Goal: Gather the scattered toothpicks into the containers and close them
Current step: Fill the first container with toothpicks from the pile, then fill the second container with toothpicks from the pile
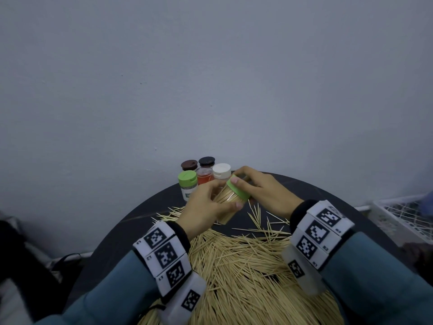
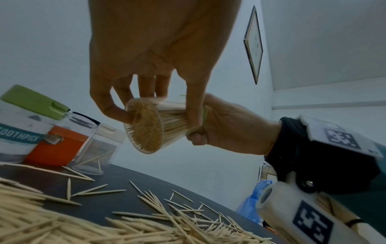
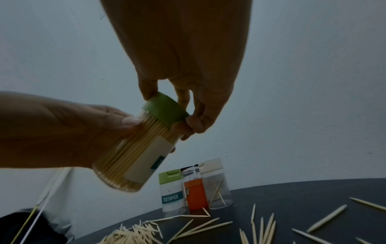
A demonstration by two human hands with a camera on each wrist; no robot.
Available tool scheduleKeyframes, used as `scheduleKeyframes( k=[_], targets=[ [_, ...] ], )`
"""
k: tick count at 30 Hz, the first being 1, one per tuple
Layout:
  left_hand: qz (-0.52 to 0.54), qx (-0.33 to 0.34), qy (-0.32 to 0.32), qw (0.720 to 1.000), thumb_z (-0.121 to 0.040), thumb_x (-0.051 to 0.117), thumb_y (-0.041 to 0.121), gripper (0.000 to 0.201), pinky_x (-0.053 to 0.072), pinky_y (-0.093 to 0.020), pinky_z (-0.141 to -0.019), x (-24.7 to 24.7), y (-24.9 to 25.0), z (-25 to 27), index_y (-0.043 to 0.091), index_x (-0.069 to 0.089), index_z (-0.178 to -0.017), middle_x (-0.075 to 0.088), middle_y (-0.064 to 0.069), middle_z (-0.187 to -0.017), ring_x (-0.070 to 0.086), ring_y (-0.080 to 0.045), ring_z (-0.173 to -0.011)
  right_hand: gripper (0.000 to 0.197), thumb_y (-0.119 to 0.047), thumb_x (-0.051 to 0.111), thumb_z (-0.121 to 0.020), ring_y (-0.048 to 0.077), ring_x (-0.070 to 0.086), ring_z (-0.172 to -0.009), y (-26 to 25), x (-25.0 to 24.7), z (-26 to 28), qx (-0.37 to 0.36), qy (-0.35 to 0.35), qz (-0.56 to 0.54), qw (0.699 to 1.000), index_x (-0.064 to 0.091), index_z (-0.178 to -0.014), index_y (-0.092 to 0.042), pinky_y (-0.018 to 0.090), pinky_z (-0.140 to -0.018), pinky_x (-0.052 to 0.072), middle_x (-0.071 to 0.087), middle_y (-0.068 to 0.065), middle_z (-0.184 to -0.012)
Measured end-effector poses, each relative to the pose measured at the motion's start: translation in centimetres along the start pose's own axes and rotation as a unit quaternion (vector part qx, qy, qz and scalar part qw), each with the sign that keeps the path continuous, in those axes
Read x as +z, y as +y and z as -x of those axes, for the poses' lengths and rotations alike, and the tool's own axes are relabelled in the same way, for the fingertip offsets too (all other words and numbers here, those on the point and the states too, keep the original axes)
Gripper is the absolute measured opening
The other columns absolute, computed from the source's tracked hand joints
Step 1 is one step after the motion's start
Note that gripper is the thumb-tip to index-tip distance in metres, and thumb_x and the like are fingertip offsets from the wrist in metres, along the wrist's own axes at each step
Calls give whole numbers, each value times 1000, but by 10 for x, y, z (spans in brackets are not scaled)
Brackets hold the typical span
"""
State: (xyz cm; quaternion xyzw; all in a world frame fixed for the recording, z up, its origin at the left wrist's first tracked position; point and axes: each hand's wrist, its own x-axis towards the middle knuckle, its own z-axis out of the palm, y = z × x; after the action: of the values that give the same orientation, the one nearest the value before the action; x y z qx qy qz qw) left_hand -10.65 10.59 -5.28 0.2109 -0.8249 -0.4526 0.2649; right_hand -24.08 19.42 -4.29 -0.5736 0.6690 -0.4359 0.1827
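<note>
A clear toothpick container (image 1: pixel 228 202) packed full of toothpicks is held tilted above the table. My left hand (image 1: pixel 206 205) grips its body (image 2: pixel 154 125). My right hand (image 1: pixel 257 191) pinches its green lid (image 1: pixel 237 190), which sits on the container's top (image 3: pixel 166 110). A large heap of loose toothpicks (image 1: pixel 246 273) covers the near half of the round dark table (image 1: pixel 328 191), with stragglers (image 3: pixel 261 226) farther out.
Several other containers stand at the table's far edge: a green-lidded one (image 1: pixel 187 184) labelled TOOTHPICK, an orange one (image 1: pixel 204 175), a white-lidded one (image 1: pixel 221 171) holding a few toothpicks, and two dark-lidded ones (image 1: pixel 198 163). A white wire basket (image 1: pixel 403 219) lies right of the table.
</note>
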Motion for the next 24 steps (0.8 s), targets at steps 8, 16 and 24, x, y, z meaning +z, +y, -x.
scheduleKeyframes(
  k=[8,16,24],
  targets=[
    [-91,14,29,995,-76,78,23,50,47,-11,-68,6,-1,-2,18,58,-122,65,5,-102,62,-7,-91,32,-40,40,-96,26,60,-73,4,4,0,31,4,4,1000,48,-115,-16,39,-71,51,65,18,-93],
    [-82,-41,40,995,-72,81,23,52,45,-15,-71,-21,-9,-1,22,54,-116,57,10,-95,55,-3,-85,48,-49,24,-97,16,62,-86,-5,13,4,75,-52,4,996,42,-126,-15,22,-75,43,62,4,-102],
    [-82,-127,140,979,-68,83,13,63,48,-36,-84,-79,-37,-6,9,49,-121,59,-9,-114,56,-23,-102,57,-38,48,-95,21,39,-132,4,25,7,149,-272,279,909,30,-144,-15,35,-108,33,38,5,-146]
  ],
)
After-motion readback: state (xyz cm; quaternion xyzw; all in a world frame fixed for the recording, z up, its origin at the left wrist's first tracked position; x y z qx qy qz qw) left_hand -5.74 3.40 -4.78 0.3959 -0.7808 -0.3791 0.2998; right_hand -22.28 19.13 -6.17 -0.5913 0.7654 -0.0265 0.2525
